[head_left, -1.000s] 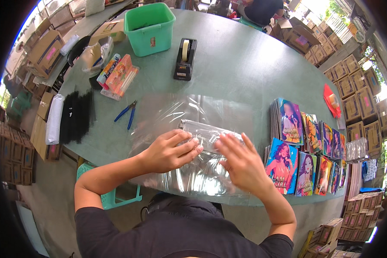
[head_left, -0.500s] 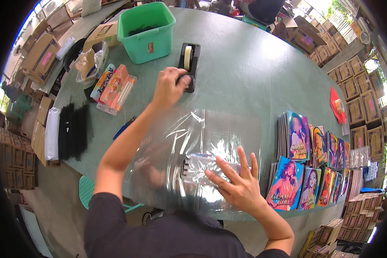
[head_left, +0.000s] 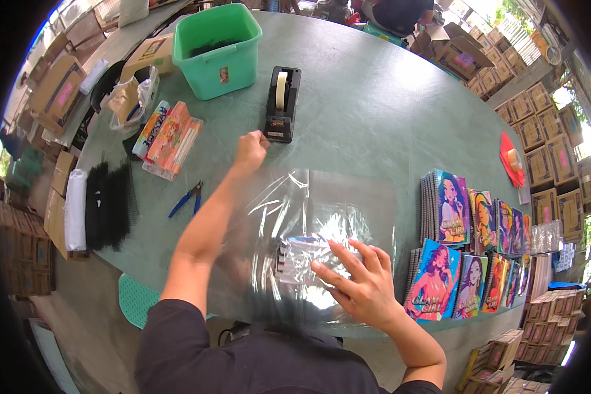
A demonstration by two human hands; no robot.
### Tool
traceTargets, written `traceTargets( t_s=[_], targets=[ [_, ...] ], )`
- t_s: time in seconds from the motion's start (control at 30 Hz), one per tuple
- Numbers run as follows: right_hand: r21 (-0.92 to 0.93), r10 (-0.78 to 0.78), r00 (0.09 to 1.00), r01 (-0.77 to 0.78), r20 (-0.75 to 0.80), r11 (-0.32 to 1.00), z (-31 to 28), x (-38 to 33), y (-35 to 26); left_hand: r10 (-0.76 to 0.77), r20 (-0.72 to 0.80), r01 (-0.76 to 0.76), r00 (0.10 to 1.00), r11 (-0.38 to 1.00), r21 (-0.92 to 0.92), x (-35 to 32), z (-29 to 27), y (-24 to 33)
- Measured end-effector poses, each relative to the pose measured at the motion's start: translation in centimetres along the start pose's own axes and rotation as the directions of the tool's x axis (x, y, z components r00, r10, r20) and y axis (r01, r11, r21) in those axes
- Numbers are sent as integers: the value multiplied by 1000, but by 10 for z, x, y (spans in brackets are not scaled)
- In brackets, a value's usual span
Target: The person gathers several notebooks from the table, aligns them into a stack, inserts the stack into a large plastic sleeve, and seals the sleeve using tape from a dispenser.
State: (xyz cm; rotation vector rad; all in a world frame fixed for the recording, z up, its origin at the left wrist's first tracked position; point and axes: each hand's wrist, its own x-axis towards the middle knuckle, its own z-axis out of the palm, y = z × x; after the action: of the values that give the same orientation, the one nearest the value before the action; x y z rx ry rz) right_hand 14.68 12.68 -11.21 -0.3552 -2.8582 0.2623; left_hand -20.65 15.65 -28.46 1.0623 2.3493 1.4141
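A large clear plastic sheet (head_left: 351, 194) is spread on the table in front of me. Under or inside it shows a small stack of pale, flat items (head_left: 294, 261), with glare hiding their kind. My right hand (head_left: 362, 281) rests over that stack, fingers apart. Close to the front end of the black tape dispenser (head_left: 279, 129) is my left hand (head_left: 251, 152), its fingertips pinched together; whatever they hold is too small to make out. A roll of pale tape (head_left: 281, 92) sits in the dispenser.
Left of my arm lie blue-handled pliers (head_left: 192, 197), pencil packs (head_left: 174, 141) and black bristle-like bundles (head_left: 108, 203). A green bin (head_left: 220, 65) stands beyond. Spiral notebooks (head_left: 433, 282) are piled at right, near red material (head_left: 511, 161). Another person (head_left: 400, 14) sits across.
My left hand has come away from the dispenser's front, back toward me and slightly left. The fingers of my right hand have bent a little over the stack. Pliers are now uncovered.
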Motion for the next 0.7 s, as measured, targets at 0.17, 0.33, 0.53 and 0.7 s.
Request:
traceTargets(
  t_s=[0.17,0.33,0.53,0.7],
  targets=[
    [-25,32,999,-32,-18,999,4,-9,11,23,19,-16,1000,949,-313,-105,-92,121],
    [1,-39,995,39,-95,999,11,-5,12,9,220,142,975,736,-662,-267,-79,154],
    [19,-73,997,73,-19,997,5,-10,7,-97,-64,68,993,930,-363,-284,-15,158],
    [309,42,982,-98,183,946,-2,5,27,-55,-30,50,998,989,-141,-302,-8,139]
  ],
)
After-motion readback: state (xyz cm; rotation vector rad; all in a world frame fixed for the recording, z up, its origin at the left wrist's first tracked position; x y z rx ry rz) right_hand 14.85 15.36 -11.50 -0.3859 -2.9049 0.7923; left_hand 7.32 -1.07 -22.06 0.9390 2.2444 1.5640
